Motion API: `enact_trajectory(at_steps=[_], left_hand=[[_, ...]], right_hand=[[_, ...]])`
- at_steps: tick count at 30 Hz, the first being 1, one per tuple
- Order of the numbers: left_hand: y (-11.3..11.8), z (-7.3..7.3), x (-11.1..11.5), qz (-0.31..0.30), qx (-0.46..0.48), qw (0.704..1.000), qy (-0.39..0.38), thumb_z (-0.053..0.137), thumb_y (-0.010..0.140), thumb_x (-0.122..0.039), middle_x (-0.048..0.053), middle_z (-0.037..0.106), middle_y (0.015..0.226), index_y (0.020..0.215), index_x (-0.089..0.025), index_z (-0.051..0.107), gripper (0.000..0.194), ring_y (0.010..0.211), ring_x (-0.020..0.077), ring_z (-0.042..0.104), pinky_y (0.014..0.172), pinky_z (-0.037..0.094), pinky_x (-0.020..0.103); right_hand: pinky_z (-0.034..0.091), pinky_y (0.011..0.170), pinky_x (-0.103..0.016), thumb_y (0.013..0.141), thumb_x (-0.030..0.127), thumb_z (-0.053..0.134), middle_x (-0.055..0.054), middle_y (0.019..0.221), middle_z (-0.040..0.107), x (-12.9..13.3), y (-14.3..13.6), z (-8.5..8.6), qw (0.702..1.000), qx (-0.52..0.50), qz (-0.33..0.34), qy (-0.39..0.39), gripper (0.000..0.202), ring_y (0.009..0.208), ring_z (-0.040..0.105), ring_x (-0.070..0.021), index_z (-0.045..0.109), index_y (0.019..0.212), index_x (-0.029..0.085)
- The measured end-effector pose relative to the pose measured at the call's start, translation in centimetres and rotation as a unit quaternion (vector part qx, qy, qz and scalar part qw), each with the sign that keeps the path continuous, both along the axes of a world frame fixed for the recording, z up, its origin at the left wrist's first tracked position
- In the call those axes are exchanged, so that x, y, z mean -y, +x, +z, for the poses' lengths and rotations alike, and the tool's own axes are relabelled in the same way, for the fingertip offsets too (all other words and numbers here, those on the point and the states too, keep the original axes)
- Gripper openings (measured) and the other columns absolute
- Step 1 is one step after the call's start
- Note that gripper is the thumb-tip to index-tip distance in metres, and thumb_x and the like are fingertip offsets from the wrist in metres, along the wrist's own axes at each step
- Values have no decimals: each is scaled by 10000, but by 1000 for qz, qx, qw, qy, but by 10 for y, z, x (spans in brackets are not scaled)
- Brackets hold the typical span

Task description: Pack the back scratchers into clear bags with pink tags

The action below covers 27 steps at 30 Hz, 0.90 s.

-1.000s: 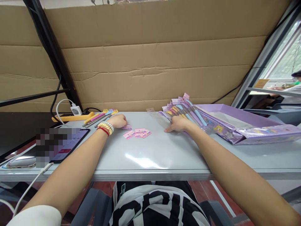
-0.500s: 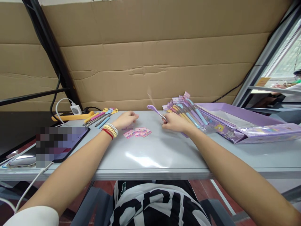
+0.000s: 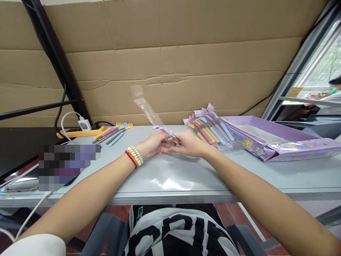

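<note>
A purple back scratcher [image 3: 160,128] with a claw-shaped head and a metal shaft is held above the table, in a clear plastic sleeve [image 3: 149,109] that stretches up and to the left. My right hand [image 3: 191,143] is closed around its metal part. Fingers of my left hand [image 3: 156,145] are closed at the same scratcher, touching the right fingertips. Beneath my hands, small pink cards [image 3: 160,153] are mostly hidden. To the left lie several unwrapped back scratchers [image 3: 114,132] with yellow, pink and blue parts. On the right is a fanned pile of bagged back scratchers [image 3: 210,128].
A purple display box [image 3: 266,153] stands open at the right. At the left are a tablet [image 3: 71,179], a yellow power strip [image 3: 80,133] and a white charger with cables [image 3: 84,123]. Cardboard [image 3: 160,60] walls off the table's back edge. Another person is partly visible at far right.
My left hand has moved right, over the pink cards, to meet my right hand. The right hand has shifted slightly left with the purple back scratcher, and its clear sleeve now shows more.
</note>
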State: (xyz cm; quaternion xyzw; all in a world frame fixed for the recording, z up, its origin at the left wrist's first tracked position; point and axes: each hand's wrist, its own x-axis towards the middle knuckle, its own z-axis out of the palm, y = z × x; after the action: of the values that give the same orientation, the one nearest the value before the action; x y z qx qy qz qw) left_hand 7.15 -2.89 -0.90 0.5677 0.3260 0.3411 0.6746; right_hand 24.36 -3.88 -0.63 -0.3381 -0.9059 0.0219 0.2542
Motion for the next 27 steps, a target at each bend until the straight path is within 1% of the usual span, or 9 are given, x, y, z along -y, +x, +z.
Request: enact_trajectory(at_steps=[3,7,9,13,16,18,22,24,27], left_hand=[[0,0,-2,37,9,999,21,533,813,-125,76,664,756,787,-101,607,83,599,110,616,550,510,220],[-7,0,-9,104,37,992,55,536,794,-78,36,637,723,769,-132,564,66,608,124,623,553,534,251],[-11,1,-11,121,34,990,61,535,803,-90,42,638,749,766,-134,552,60,621,135,634,551,539,264],[-14,5,-11,127,22,989,72,528,822,-102,53,637,779,801,-129,548,39,645,150,653,540,536,266],[-14,6,-10,138,28,987,71,530,829,-103,40,624,733,845,-127,544,32,635,151,657,521,522,250],[-15,6,-12,130,27,989,69,520,833,-93,42,634,733,865,-126,540,50,608,137,647,518,516,243],[-22,3,-17,85,-35,994,55,510,824,-59,58,661,705,870,-111,554,82,521,99,602,540,515,237],[-25,2,-18,69,-64,994,50,516,827,-63,60,660,665,870,-102,570,80,520,100,600,563,519,238],[-25,2,-18,61,-76,994,47,532,834,-85,57,650,633,860,-98,584,60,529,105,605,577,520,240]], right_hand=[[245,544,-225,792,374,558,36,571,444,2,0,3,999,-19,-31,12,283,525,362,-92,386,653,197],[243,547,-246,766,362,560,26,577,431,-4,5,4,986,-86,-136,46,310,547,361,-105,341,616,203],[259,549,-249,733,393,592,18,599,461,-9,9,4,978,-125,-168,12,359,564,386,-110,315,601,206],[319,552,-242,691,349,613,13,660,558,-13,14,3,960,-208,-117,-148,375,589,467,-112,275,610,210],[304,521,-234,668,314,627,40,591,504,-12,12,4,954,-225,-127,-153,354,542,425,-93,297,599,207],[272,493,-236,703,359,609,51,541,439,-10,10,5,956,-210,-155,-138,339,503,375,-82,337,577,200],[265,478,-248,805,477,497,44,492,409,-10,10,6,958,-163,-166,-170,401,461,370,-81,419,543,184],[278,482,-243,781,474,545,55,468,370,-11,12,5,956,-168,-148,-188,429,452,388,-78,355,520,191],[310,487,-226,684,400,676,80,465,345,-12,12,3,941,-203,-69,-262,477,450,445,-77,261,552,204]])
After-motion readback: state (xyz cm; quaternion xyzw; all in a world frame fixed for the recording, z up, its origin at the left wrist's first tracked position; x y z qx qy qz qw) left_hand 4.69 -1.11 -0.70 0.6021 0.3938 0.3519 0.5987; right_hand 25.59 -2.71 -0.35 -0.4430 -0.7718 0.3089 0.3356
